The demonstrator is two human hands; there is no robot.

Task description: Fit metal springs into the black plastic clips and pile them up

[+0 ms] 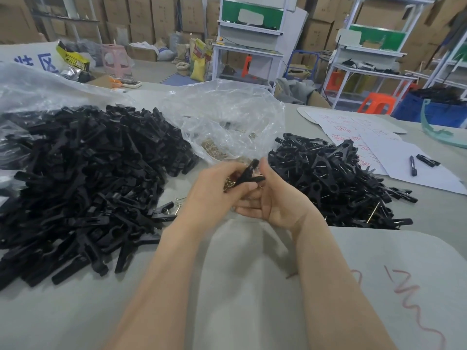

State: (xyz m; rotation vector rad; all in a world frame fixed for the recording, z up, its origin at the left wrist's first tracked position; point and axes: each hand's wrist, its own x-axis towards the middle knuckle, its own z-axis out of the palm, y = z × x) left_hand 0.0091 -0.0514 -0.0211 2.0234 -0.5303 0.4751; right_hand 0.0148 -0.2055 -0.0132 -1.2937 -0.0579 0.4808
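Clamping a black clip (250, 176) above the tabletop (75, 319) in the curled grip of the left hand (217, 190), right hand (278, 200) pinching its far end, seemingly to seat a spring, between bare clips (83, 178) heaped leftward for supply and the sprung pile (336, 178) rightward.

A blue character 区 (48, 62) stands on the white board (22, 53) at upper left. Red handwriting (340, 127) on the paper sheets (414, 170) at right is illegible.

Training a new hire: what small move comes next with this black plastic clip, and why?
The left hand and right hand both grip the black plastic clip, halves splayed, brass wire springs in the left hand, so probably press one spring home.
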